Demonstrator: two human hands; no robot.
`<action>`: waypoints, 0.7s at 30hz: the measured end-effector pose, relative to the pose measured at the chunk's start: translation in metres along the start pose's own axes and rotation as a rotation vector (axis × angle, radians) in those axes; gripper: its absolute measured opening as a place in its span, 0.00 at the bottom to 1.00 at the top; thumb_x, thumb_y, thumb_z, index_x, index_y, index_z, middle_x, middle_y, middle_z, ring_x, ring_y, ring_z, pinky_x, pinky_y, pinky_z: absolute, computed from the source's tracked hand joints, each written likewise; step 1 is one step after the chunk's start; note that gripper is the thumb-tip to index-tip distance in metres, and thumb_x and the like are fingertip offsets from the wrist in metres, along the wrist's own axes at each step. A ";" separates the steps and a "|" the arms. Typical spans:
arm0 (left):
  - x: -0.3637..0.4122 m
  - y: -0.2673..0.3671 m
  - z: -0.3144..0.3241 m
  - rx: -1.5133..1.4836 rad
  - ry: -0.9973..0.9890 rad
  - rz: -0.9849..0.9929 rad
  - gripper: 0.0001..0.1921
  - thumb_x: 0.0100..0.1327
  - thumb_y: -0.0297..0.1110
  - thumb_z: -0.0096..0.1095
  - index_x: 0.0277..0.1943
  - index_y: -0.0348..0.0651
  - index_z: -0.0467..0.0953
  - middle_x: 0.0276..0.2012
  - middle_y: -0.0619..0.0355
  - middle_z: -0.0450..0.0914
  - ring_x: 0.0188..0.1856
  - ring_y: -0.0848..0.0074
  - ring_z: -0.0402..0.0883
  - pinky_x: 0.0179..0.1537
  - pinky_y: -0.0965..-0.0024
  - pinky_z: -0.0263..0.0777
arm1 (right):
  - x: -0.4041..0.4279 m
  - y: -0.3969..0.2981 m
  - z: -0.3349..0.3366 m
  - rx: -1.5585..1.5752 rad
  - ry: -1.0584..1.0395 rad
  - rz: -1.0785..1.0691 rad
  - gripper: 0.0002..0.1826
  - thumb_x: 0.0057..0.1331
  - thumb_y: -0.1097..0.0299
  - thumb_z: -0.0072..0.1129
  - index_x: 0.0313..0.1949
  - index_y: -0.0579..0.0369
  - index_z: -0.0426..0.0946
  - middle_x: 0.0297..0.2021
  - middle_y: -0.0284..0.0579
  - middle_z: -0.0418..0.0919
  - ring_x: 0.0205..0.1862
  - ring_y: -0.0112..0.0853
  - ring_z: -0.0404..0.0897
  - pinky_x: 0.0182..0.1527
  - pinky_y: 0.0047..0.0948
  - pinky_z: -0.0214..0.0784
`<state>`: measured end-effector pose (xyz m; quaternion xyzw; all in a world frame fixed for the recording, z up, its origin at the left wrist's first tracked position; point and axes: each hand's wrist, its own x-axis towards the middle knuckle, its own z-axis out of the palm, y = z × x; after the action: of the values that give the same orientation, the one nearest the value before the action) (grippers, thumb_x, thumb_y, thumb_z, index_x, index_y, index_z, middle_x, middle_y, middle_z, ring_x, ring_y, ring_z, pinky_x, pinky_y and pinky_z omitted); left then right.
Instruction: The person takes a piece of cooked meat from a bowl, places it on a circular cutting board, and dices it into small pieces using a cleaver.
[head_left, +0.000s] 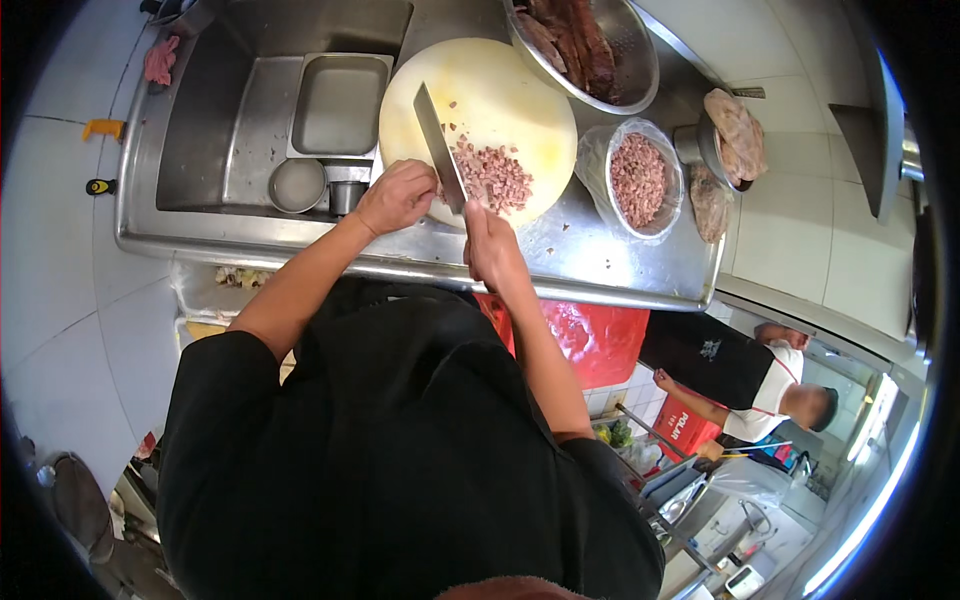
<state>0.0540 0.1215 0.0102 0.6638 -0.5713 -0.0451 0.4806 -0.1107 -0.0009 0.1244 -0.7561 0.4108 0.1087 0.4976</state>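
My right hand (493, 251) grips the handle of a Chinese cleaver (439, 146), its broad blade reaching away from me over a round, yellowed cutting board (540, 112). To the left of the blade is my left hand (401, 196), fingers curled, at the board's near left edge. Whether anything is under those fingertips is hidden. Diced pinkish meat (495, 178) lies in a heap right of the blade, with a few stray cubes farther up the board. A plastic-lined container (640, 180) beside the board holds more diced meat.
A metal colander (641, 67) of dark cooked meat stands behind the board. Bagged food (735, 135) sits at the counter's right end. Left is a steel sink (202, 150) with a rectangular pan (337, 105) and a round pot (298, 185). Another person (757, 382) stands at right.
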 end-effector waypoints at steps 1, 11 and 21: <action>0.000 -0.001 0.001 -0.001 -0.001 -0.004 0.09 0.55 0.21 0.68 0.40 0.35 0.80 0.43 0.49 0.82 0.50 0.56 0.82 0.54 0.57 0.75 | -0.007 0.012 0.003 -0.019 0.002 0.001 0.33 0.83 0.45 0.36 0.47 0.68 0.79 0.37 0.75 0.82 0.44 0.66 0.82 0.51 0.54 0.72; 0.006 -0.002 0.005 0.057 -0.059 0.021 0.06 0.55 0.21 0.66 0.36 0.36 0.78 0.39 0.49 0.80 0.47 0.55 0.81 0.52 0.57 0.74 | 0.028 0.014 0.024 -0.187 0.168 -0.254 0.35 0.83 0.44 0.34 0.46 0.69 0.80 0.36 0.73 0.83 0.42 0.65 0.84 0.47 0.54 0.75; 0.036 -0.003 -0.007 -0.199 -0.147 -0.283 0.12 0.59 0.28 0.71 0.45 0.35 0.80 0.42 0.46 0.80 0.46 0.53 0.82 0.50 0.55 0.76 | -0.012 -0.007 -0.040 0.297 0.078 0.059 0.33 0.82 0.41 0.34 0.36 0.60 0.71 0.16 0.42 0.72 0.13 0.30 0.71 0.16 0.33 0.63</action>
<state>0.0724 0.0967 0.0296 0.6815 -0.4984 -0.2172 0.4898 -0.1232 -0.0268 0.1553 -0.6655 0.4637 0.0319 0.5840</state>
